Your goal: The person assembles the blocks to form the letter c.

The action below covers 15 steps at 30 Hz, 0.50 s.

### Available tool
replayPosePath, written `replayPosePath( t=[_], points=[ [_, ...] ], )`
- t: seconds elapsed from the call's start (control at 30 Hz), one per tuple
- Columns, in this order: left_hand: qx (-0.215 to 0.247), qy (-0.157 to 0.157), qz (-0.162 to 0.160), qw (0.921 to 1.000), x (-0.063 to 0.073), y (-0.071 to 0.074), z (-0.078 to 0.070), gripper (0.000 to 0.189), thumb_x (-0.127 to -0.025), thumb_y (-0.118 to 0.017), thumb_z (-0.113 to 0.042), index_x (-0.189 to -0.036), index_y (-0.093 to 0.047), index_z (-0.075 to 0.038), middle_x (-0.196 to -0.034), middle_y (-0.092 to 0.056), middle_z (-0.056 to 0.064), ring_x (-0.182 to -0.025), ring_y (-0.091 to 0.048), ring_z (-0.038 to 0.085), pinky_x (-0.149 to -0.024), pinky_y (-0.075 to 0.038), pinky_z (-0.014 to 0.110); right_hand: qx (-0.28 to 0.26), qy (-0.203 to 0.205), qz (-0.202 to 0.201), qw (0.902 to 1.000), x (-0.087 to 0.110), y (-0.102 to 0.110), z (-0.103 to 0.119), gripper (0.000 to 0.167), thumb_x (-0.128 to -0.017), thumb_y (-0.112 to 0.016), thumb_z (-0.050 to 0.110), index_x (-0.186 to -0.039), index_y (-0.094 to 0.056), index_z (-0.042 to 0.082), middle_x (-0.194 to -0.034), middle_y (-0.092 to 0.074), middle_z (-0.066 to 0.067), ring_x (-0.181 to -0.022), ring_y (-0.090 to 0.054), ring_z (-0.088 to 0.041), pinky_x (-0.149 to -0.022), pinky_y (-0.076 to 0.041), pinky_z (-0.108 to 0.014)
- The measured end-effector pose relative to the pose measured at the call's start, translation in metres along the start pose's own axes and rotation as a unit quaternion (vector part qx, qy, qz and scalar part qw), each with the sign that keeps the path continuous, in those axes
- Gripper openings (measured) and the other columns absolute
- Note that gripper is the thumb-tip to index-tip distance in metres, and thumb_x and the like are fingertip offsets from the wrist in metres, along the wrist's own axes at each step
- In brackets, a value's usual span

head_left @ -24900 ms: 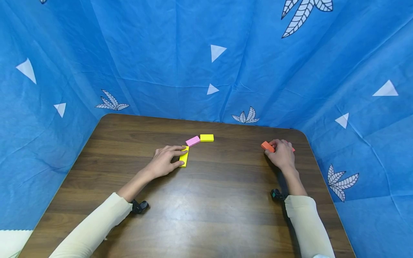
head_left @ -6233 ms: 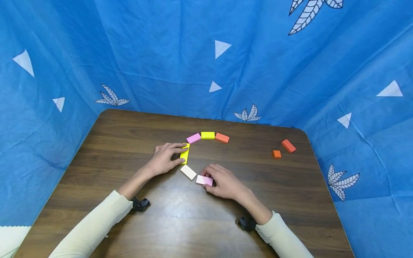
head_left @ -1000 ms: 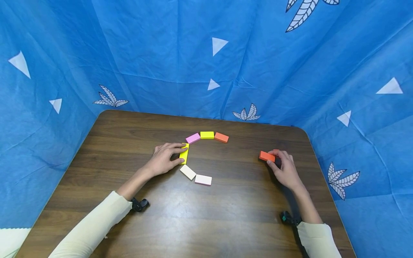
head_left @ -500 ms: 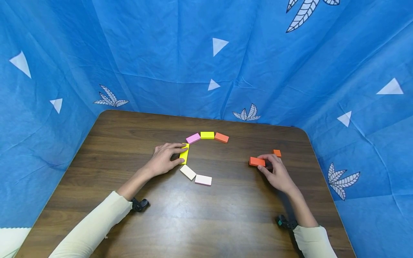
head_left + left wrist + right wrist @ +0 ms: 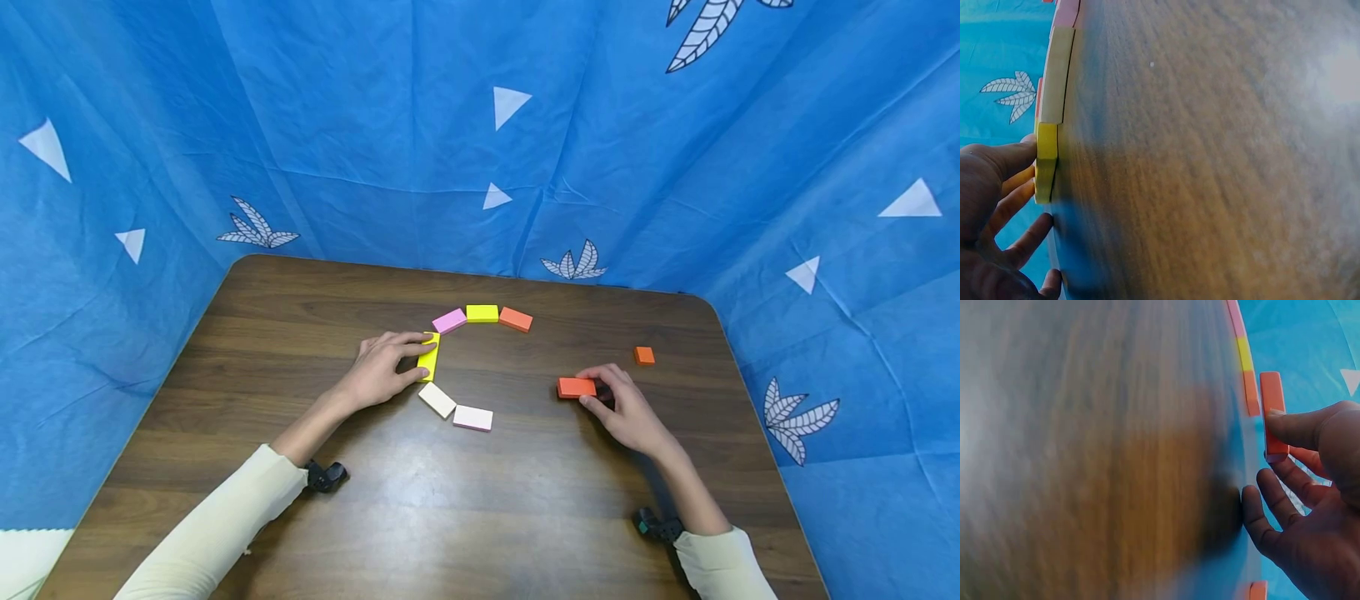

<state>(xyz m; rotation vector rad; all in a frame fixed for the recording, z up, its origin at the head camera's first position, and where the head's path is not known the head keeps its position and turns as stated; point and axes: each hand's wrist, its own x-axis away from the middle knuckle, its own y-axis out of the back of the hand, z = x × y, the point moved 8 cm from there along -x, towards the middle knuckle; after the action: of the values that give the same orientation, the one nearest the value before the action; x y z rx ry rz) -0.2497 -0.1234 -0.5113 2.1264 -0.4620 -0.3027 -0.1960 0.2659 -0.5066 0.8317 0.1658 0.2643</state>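
My left hand (image 5: 382, 371) rests thumb and fingertips on a yellow block (image 5: 428, 367) lying lengthwise on the table. In the left wrist view, the thumb touches the top of that yellow block (image 5: 1046, 164), its other fingers spread. To the right, my right hand (image 5: 630, 410) pinches a red-orange block (image 5: 575, 388) between thumb and fingers, lifted off the tabletop in the right wrist view. A curved row beyond the left hand has a pink block (image 5: 449, 321), another yellow block (image 5: 482, 314) and an orange block (image 5: 516, 319). Nearer me lie a cream block (image 5: 437, 400) and a white-topped block (image 5: 472, 418).
A small orange block (image 5: 644, 356) lies alone toward the right of the brown wooden table (image 5: 450, 517). Blue patterned cloth (image 5: 420, 142) hangs behind the table and at both sides.
Since the oldest frame, orange, cream and white-topped blocks have joined the row. Lately my right hand has carried the red-orange block leftward and nearer me. My left hand has stayed in place.
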Motion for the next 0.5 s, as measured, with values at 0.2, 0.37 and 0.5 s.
replayPosePath(
  t=[0.2,0.37,0.5],
  points=[
    [0.003,-0.001,-0.003,1.0,0.0,0.001,0.0,0.051,-0.1,-0.078,-0.033,-0.148,-0.068,-0.019,-0.161,-0.059,-0.002,-0.148,-0.052,0.032,-0.112,-0.029,0.067,0.02,0.032,0.005,0.9993,0.0,-0.009,0.013,0.032,-0.103,-0.074,0.017,-0.134,-0.068,0.017,-0.129,-0.066,-0.007,-0.113,-0.054,-0.025,-0.09,-0.048,-0.039],
    [0.002,-0.001,-0.003,1.0,0.0,0.001,0.0,0.052,-0.1,-0.078,-0.034,-0.149,-0.067,-0.02,-0.161,-0.059,-0.003,-0.149,-0.052,0.032,-0.112,-0.029,0.067,0.019,0.039,0.014,0.999,0.0,-0.015,0.019,0.032,-0.102,-0.075,0.015,-0.133,-0.068,0.019,-0.128,-0.067,-0.004,-0.111,-0.052,-0.023,-0.088,-0.045,-0.037],
    [0.0,0.0,-0.002,1.0,0.0,0.001,0.001,0.051,-0.1,-0.078,-0.034,-0.149,-0.067,-0.02,-0.161,-0.059,-0.004,-0.149,-0.052,0.031,-0.111,-0.029,0.066,0.019,0.039,0.031,0.9986,0.0,-0.022,0.024,0.031,-0.102,-0.076,0.017,-0.132,-0.068,0.021,-0.129,-0.067,-0.001,-0.112,-0.053,-0.021,-0.09,-0.045,-0.038]
  ],
)
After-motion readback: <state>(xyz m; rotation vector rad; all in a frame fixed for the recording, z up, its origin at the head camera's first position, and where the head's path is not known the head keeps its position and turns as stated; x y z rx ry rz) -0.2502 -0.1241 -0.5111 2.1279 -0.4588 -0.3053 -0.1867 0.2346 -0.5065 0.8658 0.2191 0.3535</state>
